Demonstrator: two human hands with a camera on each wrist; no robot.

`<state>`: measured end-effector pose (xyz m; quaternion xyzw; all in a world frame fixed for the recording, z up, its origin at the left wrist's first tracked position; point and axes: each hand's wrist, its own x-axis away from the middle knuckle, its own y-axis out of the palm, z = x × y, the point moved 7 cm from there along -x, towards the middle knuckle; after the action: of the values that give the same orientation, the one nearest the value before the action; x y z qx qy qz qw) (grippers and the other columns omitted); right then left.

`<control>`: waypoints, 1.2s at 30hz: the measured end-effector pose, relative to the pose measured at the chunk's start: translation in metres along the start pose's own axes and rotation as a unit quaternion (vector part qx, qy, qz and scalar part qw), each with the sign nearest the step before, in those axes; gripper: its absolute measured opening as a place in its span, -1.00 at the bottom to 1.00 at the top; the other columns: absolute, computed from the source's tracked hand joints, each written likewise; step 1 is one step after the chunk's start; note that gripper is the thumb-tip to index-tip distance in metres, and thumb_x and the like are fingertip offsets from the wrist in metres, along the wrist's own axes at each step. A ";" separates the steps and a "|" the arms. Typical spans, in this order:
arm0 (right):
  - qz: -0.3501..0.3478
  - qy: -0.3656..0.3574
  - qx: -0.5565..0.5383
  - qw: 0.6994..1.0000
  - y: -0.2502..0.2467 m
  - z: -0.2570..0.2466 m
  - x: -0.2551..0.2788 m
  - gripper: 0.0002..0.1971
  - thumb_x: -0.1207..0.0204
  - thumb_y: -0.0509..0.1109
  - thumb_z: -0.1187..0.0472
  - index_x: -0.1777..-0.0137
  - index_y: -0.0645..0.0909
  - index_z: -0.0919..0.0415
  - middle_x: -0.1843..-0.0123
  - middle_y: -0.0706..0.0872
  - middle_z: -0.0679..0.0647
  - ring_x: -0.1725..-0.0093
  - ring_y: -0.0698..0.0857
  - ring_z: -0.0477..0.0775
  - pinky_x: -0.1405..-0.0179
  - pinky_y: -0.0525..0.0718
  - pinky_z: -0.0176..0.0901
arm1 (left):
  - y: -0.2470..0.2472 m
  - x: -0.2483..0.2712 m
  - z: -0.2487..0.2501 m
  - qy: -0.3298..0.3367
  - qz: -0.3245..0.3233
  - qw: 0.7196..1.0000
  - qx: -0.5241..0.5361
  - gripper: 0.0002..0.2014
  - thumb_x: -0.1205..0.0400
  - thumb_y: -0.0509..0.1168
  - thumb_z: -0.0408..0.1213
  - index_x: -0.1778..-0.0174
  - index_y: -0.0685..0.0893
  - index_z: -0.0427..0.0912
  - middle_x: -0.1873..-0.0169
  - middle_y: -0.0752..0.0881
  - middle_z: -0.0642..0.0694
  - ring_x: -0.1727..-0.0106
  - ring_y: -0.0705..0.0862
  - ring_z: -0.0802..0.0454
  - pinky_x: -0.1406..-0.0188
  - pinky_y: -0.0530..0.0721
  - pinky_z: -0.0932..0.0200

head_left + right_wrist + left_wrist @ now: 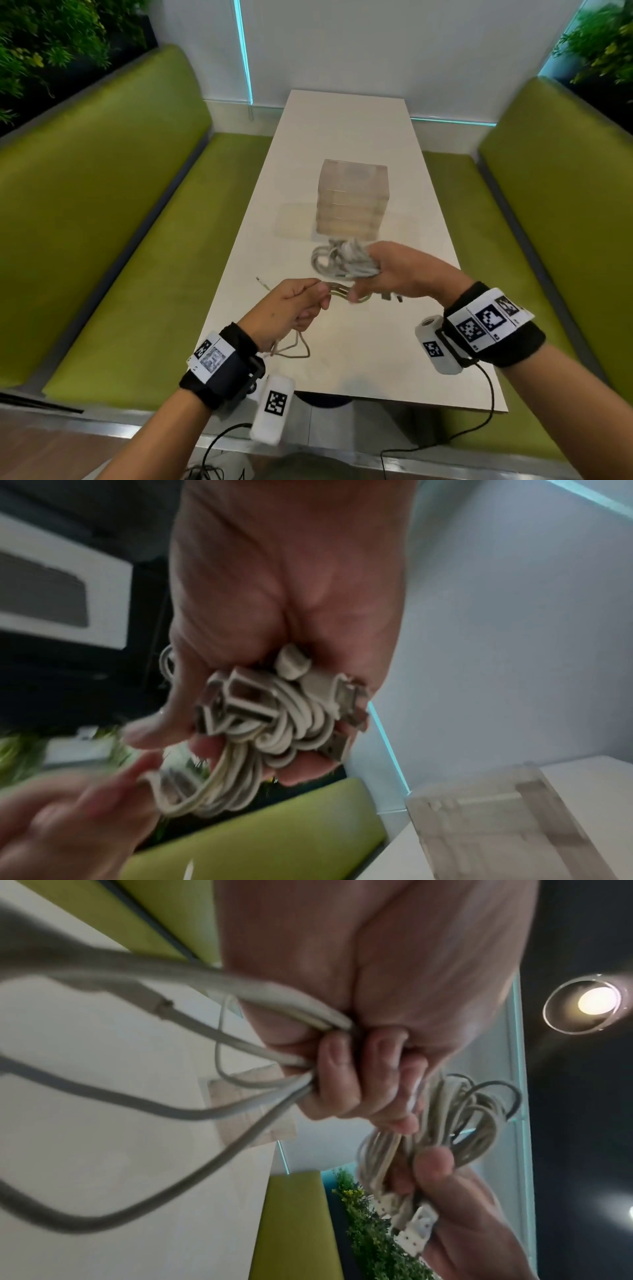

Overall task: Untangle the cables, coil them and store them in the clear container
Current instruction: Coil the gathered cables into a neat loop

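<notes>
From the head view, my right hand [407,270] clutches a bundle of white cables [346,263] just in front of the clear container [352,198] on the table [342,137], while my left hand [291,308], nearer me than the container, is closed round several strands. At my left wrist, my fingers [342,1080] curl tight on those limp loops. At my right wrist, blurred, I seem to pinch the plugs [240,696] against my palm. The cables look light, soft and springy; I would take each by its plug and coil from there.
</notes>
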<state>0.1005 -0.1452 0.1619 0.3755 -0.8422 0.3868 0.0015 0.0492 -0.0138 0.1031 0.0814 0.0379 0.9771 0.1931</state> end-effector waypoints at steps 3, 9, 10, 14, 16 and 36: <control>-0.037 0.018 0.032 0.999 0.011 0.002 -0.002 -0.73 -0.28 0.64 0.12 0.16 0.62 0.18 0.42 0.66 -0.06 0.51 0.56 -0.11 0.58 0.52 -0.18 | 0.006 -0.002 0.000 0.011 -0.006 1.000 0.027 -0.70 -0.69 0.20 -0.12 0.30 0.56 -0.22 0.60 0.28 0.08 0.60 0.18 0.19 0.58 0.17 0.34; -0.037 -0.026 -0.020 0.999 0.014 -0.002 0.000 -0.72 -0.40 0.56 0.24 -0.03 0.54 0.15 0.22 0.72 0.19 0.36 0.64 0.02 0.45 0.62 -0.10 | 0.016 0.001 -0.003 0.007 -0.043 0.998 0.035 -0.71 -0.65 0.15 -0.12 0.26 0.58 -0.24 0.60 0.35 0.08 0.59 0.23 0.19 0.56 0.22 0.34; -0.051 -0.045 -0.019 0.998 0.016 -0.006 0.002 -0.83 -0.44 0.51 0.29 0.04 0.60 0.12 0.27 0.70 0.15 0.38 0.62 -0.01 0.44 0.62 -0.18 | 0.016 0.001 -0.003 0.008 -0.052 0.998 0.021 -0.70 -0.64 0.14 -0.10 0.23 0.61 -0.24 0.58 0.39 0.07 0.58 0.26 0.19 0.54 0.25 0.33; -0.053 -0.063 0.087 0.993 0.017 -0.005 0.006 -0.89 -0.48 0.42 0.29 0.18 0.62 0.05 0.35 0.68 -0.05 0.46 0.59 -0.13 0.45 0.57 -0.33 | 0.006 0.005 -0.008 -0.025 -0.123 0.992 0.016 -0.24 -0.48 0.17 0.40 -0.15 0.66 -0.30 0.22 0.77 -0.15 0.38 0.65 0.04 0.27 0.61 0.21; -0.057 -0.073 0.214 0.972 0.021 -0.005 0.008 -0.90 -0.52 0.39 0.19 0.17 0.56 -0.03 0.36 0.66 -0.10 0.47 0.57 -0.13 0.38 0.51 -0.26 | -0.003 0.008 -0.020 -0.102 -0.133 0.978 0.127 0.20 -0.23 0.13 0.63 -0.36 0.51 -0.50 -0.07 0.73 -0.48 0.16 0.76 -0.21 0.09 0.71 0.03; -0.204 -0.044 0.180 0.961 0.057 -0.006 -0.002 -0.94 -0.48 0.47 0.07 0.17 0.65 -0.01 0.37 0.67 -0.07 0.50 0.61 -0.15 0.37 0.69 -0.11 | 0.032 0.006 -0.021 -0.083 -0.117 0.986 -0.091 -0.74 -0.49 0.35 0.04 0.27 0.68 -0.10 0.50 0.60 0.04 0.56 0.45 0.12 0.62 0.35 0.27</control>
<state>0.0643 -0.1165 0.1283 0.5504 -0.6632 0.5066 -0.0244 0.0281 -0.0420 0.0871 0.1393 -0.0577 0.9370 0.3150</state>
